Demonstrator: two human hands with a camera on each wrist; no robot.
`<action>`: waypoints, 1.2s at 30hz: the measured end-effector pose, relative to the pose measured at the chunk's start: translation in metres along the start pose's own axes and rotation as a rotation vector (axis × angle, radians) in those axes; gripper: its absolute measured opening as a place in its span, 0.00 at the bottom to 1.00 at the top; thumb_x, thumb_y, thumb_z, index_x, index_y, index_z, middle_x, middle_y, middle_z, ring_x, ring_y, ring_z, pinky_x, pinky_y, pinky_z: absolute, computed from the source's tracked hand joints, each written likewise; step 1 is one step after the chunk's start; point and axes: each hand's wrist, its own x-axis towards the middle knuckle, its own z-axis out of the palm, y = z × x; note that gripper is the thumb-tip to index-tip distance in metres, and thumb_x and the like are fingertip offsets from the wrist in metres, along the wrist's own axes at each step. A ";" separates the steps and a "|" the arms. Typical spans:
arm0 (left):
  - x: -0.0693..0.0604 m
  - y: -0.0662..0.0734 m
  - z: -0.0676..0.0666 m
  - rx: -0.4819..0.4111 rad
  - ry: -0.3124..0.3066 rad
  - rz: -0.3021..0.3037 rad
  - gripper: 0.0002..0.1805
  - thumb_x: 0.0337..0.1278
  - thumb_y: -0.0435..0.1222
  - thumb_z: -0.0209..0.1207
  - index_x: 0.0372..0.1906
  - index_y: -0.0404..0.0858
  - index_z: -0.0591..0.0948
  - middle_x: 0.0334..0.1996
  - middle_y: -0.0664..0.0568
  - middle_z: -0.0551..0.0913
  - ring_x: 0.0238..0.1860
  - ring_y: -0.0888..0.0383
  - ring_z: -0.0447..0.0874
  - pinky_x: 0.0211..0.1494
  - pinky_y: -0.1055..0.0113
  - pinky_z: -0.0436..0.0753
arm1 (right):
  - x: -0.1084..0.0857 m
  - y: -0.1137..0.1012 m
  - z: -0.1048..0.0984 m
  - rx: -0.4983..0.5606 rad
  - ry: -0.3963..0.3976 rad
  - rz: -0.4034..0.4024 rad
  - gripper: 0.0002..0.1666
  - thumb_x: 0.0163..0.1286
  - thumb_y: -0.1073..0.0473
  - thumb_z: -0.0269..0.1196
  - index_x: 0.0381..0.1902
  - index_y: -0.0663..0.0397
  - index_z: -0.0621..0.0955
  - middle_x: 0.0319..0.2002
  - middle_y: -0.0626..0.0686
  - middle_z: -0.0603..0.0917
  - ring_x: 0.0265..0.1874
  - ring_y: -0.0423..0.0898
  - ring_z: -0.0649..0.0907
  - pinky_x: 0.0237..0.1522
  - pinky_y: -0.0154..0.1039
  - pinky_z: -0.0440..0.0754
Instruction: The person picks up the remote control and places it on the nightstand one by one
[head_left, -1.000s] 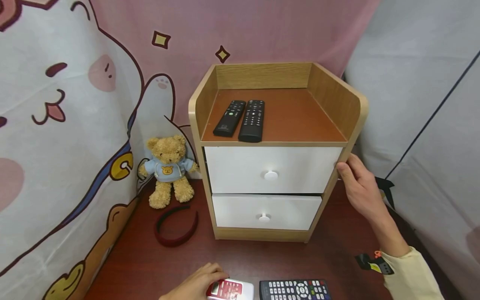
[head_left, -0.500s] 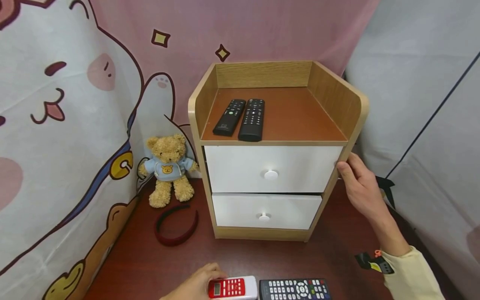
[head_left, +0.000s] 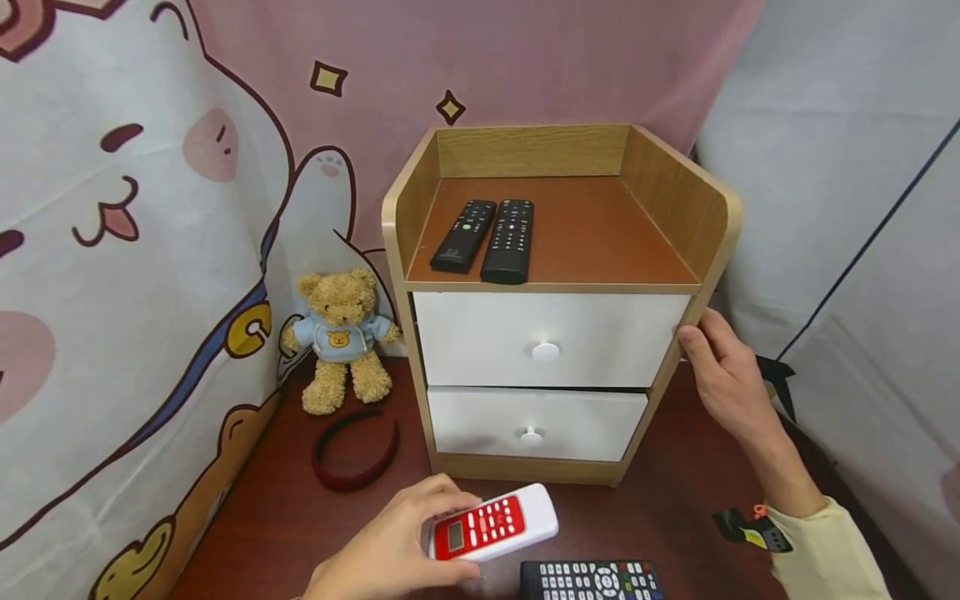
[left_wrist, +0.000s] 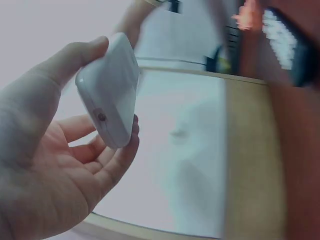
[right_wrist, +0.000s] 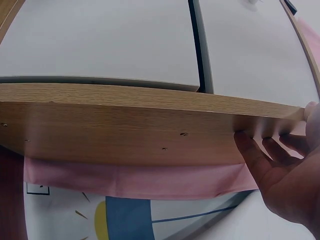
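Note:
The left hand point(head_left: 405, 542) holds a white remote with a red keypad point(head_left: 495, 527) by one end, thumb on one edge and fingers on the other, above the table in front of the cabinet. In the left wrist view the remote's white casing point(left_wrist: 112, 90) is pinched between thumb and fingers of the left hand point(left_wrist: 60, 145). At the cabinet's point(head_left: 611, 472) right side, the right hand point(head_left: 731, 387) rests its thumb near the front edge. The right wrist view shows fingertips of the right hand point(right_wrist: 285, 170) against the wooden side panel point(right_wrist: 125, 130).
Two black remotes point(head_left: 462, 236) point(head_left: 509, 242) lie on the cabinet top. Another dark remote point(head_left: 591, 581) lies at the table's near edge. A teddy bear point(head_left: 341, 337) and a dark red headband point(head_left: 352, 482) are left of the cabinet. The lower drawer point(head_left: 536, 423) sticks out slightly.
The left hand has lifted the white and red remote from the table, moving it right and toward the cabinet, its far end now tilted. The right hand stays at the cabinet's side.

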 end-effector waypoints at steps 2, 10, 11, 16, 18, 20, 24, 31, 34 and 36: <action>0.004 0.015 -0.009 0.032 0.040 0.034 0.27 0.49 0.55 0.72 0.56 0.59 0.81 0.45 0.69 0.77 0.44 0.70 0.76 0.44 0.74 0.79 | 0.000 0.000 0.000 0.005 0.002 -0.006 0.25 0.80 0.59 0.48 0.72 0.50 0.69 0.58 0.37 0.71 0.50 0.32 0.76 0.48 0.15 0.73; 0.030 0.073 -0.036 0.238 0.293 0.194 0.27 0.47 0.50 0.74 0.56 0.52 0.82 0.45 0.66 0.77 0.42 0.69 0.74 0.36 0.76 0.78 | 0.000 0.000 0.000 0.007 0.006 -0.004 0.24 0.80 0.59 0.48 0.71 0.52 0.70 0.57 0.37 0.72 0.49 0.32 0.77 0.47 0.16 0.74; 0.034 0.081 -0.039 0.263 0.330 0.197 0.28 0.46 0.50 0.75 0.56 0.52 0.83 0.44 0.65 0.77 0.42 0.69 0.73 0.35 0.76 0.78 | 0.000 0.000 0.000 0.005 0.005 -0.001 0.23 0.80 0.58 0.48 0.70 0.52 0.70 0.57 0.37 0.72 0.49 0.32 0.77 0.46 0.16 0.74; 0.047 0.118 -0.050 0.367 0.495 0.232 0.30 0.43 0.48 0.76 0.55 0.46 0.83 0.42 0.60 0.78 0.40 0.67 0.73 0.33 0.76 0.76 | 0.000 0.000 0.001 0.001 -0.004 0.005 0.23 0.81 0.58 0.48 0.70 0.53 0.70 0.57 0.36 0.71 0.49 0.32 0.76 0.47 0.16 0.73; 0.053 0.133 -0.053 0.416 0.542 0.251 0.30 0.43 0.48 0.76 0.54 0.43 0.83 0.41 0.57 0.78 0.40 0.66 0.73 0.34 0.75 0.74 | 0.000 0.000 0.001 0.001 0.001 0.004 0.24 0.81 0.58 0.48 0.71 0.52 0.70 0.58 0.36 0.71 0.49 0.32 0.76 0.47 0.16 0.73; 0.059 0.148 -0.056 0.452 0.563 0.270 0.30 0.44 0.48 0.75 0.54 0.40 0.83 0.41 0.55 0.78 0.39 0.65 0.72 0.33 0.74 0.73 | -0.001 0.000 0.001 0.002 0.007 0.003 0.24 0.81 0.58 0.48 0.71 0.51 0.69 0.58 0.36 0.71 0.50 0.33 0.76 0.47 0.16 0.72; 0.078 0.173 -0.062 0.511 0.578 0.313 0.29 0.47 0.48 0.74 0.53 0.36 0.83 0.40 0.53 0.79 0.39 0.62 0.73 0.33 0.74 0.72 | 0.000 0.001 0.000 -0.011 0.007 0.006 0.25 0.81 0.58 0.48 0.73 0.49 0.68 0.59 0.35 0.70 0.50 0.33 0.75 0.47 0.16 0.71; 0.120 0.189 -0.076 0.574 0.547 0.274 0.31 0.50 0.50 0.72 0.54 0.33 0.83 0.39 0.49 0.80 0.38 0.58 0.73 0.34 0.70 0.72 | -0.001 0.002 0.000 0.000 0.001 0.008 0.24 0.81 0.58 0.48 0.71 0.50 0.70 0.59 0.36 0.71 0.50 0.33 0.76 0.46 0.16 0.73; 0.134 0.196 -0.087 0.578 0.493 0.212 0.30 0.52 0.52 0.70 0.54 0.35 0.83 0.38 0.51 0.79 0.36 0.59 0.72 0.33 0.70 0.72 | 0.000 0.002 0.000 0.004 0.001 -0.008 0.24 0.81 0.59 0.48 0.71 0.51 0.70 0.59 0.36 0.71 0.50 0.32 0.76 0.46 0.16 0.73; 0.144 0.202 -0.093 0.599 0.470 0.162 0.27 0.54 0.53 0.68 0.51 0.37 0.83 0.35 0.52 0.77 0.35 0.59 0.71 0.33 0.69 0.71 | 0.001 0.002 -0.001 0.004 0.005 -0.020 0.24 0.80 0.59 0.48 0.71 0.51 0.70 0.59 0.36 0.71 0.50 0.32 0.77 0.46 0.16 0.73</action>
